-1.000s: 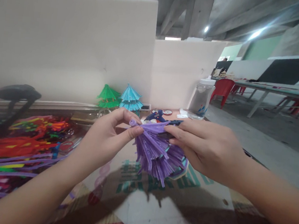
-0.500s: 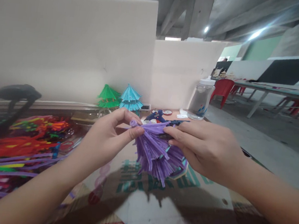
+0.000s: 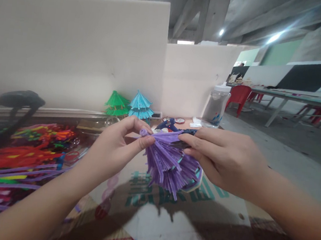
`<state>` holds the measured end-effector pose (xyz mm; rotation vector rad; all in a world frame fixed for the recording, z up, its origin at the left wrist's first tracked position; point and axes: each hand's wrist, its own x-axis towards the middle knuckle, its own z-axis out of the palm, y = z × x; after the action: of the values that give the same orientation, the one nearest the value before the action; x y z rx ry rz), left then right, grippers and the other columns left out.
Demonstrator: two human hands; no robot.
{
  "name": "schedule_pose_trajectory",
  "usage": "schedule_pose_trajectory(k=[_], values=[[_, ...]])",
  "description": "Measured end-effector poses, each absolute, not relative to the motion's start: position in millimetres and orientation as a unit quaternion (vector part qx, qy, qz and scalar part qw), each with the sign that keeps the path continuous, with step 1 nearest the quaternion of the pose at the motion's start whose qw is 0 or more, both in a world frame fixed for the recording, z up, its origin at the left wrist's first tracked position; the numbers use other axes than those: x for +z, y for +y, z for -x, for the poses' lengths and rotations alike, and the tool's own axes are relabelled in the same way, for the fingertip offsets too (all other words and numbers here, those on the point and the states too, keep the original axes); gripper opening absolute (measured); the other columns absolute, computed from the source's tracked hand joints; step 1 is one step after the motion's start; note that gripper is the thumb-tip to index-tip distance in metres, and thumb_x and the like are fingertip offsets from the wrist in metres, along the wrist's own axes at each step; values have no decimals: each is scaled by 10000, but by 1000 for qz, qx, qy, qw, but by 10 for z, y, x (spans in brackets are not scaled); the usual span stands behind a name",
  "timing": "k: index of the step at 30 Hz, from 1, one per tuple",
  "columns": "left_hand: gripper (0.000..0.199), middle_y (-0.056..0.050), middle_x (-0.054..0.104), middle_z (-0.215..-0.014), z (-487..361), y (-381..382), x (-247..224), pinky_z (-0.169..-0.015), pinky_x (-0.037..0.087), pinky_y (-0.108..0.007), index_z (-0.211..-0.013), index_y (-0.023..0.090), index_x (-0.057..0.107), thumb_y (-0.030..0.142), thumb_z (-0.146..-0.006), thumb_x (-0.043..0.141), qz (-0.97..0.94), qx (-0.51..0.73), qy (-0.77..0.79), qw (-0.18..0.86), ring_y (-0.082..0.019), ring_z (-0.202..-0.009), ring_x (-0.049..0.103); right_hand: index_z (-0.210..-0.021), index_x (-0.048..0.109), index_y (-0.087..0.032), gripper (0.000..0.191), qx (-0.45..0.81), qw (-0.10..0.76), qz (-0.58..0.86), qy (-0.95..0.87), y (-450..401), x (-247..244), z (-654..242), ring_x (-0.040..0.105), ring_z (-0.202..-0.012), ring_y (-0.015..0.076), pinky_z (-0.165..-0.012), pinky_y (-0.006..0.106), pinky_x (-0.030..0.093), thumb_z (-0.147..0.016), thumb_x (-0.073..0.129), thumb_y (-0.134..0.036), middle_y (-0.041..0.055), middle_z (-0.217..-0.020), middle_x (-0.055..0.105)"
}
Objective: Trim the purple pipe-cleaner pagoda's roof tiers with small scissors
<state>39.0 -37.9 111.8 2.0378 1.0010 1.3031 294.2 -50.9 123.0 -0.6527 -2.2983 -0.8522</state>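
Note:
A purple pipe-cleaner tree (image 3: 167, 164) with layered, drooping stems is held on its side above the cardboard-covered table. My left hand (image 3: 122, 141) is closed on its narrow tip, thumb and forefinger pinching just behind a small rolled end. At the tree's upper right, my right hand (image 3: 225, 157) is closed, its thumb and forefinger against the end of a purple stem; its other fingers are curled under. Behind the hands, a green tree (image 3: 116, 103) and a light blue tree (image 3: 140, 104) of the same layered make stand by the white partition.
A blue glue gun (image 3: 170, 124) lies behind the purple tree. To the right stands a clear bottle (image 3: 213, 108) with a white lid. Bundles of coloured pipe cleaners (image 3: 15, 158) cover the left side, near a dark blurred stand (image 3: 19, 101). A red chair (image 3: 239, 97) is beyond.
My right hand has shifted slightly right along the purple stem toward its outer end. My left hand and the tree stay almost in place.

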Motion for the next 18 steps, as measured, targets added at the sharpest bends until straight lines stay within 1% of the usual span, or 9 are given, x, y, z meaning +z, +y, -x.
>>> schedule_pose_trajectory(k=[8, 18], values=[[171, -18, 668, -932, -404, -400, 1136, -770, 553, -261, -822, 211, 604, 348, -895, 675, -756, 478, 369, 252, -156, -909, 648, -1079, 701, -126, 236, -316, 301, 231, -870, -501, 1199, -2927, 634, -752, 197, -623, 331, 426, -993, 502, -218, 49, -837, 709], [176, -22, 664, -920, -410, -398, 1138, -762, 556, -271, -833, 207, 613, 358, -895, 678, -759, 479, 364, 249, -167, -906, 646, -1099, 686, -131, 232, -318, 300, 222, -871, -486, 1198, -2930, 643, -743, 160, -644, 302, 447, -1002, 493, -215, 62, -873, 731]])
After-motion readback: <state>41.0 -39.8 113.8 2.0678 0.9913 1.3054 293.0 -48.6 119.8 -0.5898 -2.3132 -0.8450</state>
